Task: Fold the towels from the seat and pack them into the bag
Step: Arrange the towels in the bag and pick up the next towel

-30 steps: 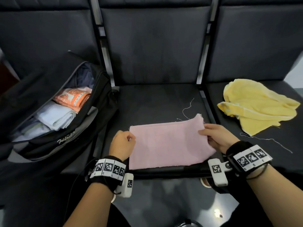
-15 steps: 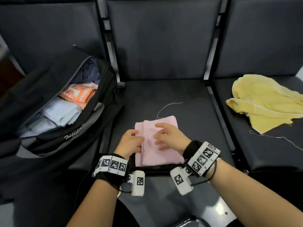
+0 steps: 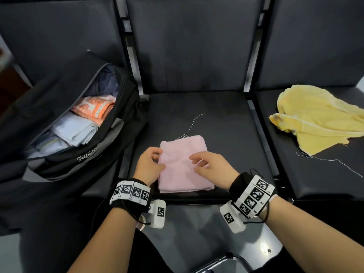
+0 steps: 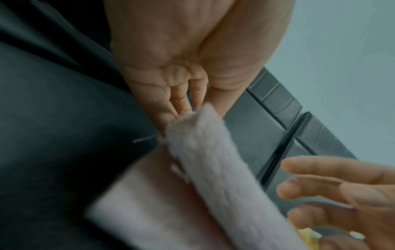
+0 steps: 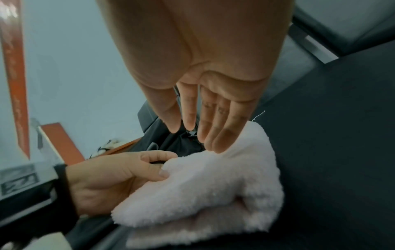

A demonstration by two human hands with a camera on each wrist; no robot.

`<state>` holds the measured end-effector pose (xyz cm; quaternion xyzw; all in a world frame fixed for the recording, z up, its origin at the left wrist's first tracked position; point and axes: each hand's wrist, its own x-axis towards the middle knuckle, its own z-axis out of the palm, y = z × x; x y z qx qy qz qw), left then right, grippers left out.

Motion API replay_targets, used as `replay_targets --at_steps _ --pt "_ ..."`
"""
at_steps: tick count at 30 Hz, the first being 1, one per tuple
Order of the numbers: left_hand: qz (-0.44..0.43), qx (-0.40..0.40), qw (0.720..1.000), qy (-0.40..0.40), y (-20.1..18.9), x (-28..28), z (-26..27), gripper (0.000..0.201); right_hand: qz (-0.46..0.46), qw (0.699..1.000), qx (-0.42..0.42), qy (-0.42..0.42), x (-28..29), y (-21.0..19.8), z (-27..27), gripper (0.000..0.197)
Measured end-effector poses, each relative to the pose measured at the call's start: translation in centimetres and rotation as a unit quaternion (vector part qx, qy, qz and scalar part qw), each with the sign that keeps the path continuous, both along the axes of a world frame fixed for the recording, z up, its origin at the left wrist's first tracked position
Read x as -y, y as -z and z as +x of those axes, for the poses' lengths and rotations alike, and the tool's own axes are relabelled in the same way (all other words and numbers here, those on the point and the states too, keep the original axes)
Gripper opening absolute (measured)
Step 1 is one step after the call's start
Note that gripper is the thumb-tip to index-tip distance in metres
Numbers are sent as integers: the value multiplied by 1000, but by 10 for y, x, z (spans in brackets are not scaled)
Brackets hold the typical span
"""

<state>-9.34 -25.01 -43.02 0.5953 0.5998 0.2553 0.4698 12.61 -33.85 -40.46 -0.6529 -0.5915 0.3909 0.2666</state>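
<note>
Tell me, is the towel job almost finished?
More than halfway, it looks like. Done: folded towels, an orange one and pale ones, already sit in the open black bag. In hand: the pink towel lies folded on the middle seat; the left hand pinches its edge, and the right hand hovers open above it. Left: the yellow towel, crumpled on the right seat.

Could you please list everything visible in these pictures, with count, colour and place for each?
pink towel: one, pink, folded, front of the middle seat.
yellow towel: one, yellow, crumpled, right seat.
bag: one, black, open, left seat.
folded towels in the bag: several, orange and pale blue; exact count unclear.
seats: three, dark grey, in a row.
loose thread: one, white, behind the pink towel.
left hand: grips the pink towel's left edge.
right hand: fingers straight, over the pink towel.
</note>
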Motion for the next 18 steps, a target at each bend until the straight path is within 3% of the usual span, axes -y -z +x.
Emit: replay_targets --at_steps 3,6,9,13,16,18 --pt "-7 -41 999 -18 5 2 -4 41 -21 991 94 -94 4 6 -1 38" --pt "55 -114 992 -8 0 1 -3 36 -2 974 164 -159 12 11 2 37" --pt "97 -183 976 61 -13 9 8 32 55 954 226 -191 22 13 -1 38" --pt "77 -279 930 226 -20 39 33 20 81 895 365 -242 30 18 -12 42" --pt "42 -346 895 276 -19 54 43 42 119 882 398 -221 31 23 -15 39" --pt "52 -363 885 286 -19 55 44 49 120 894 384 -198 26 24 -15 36"
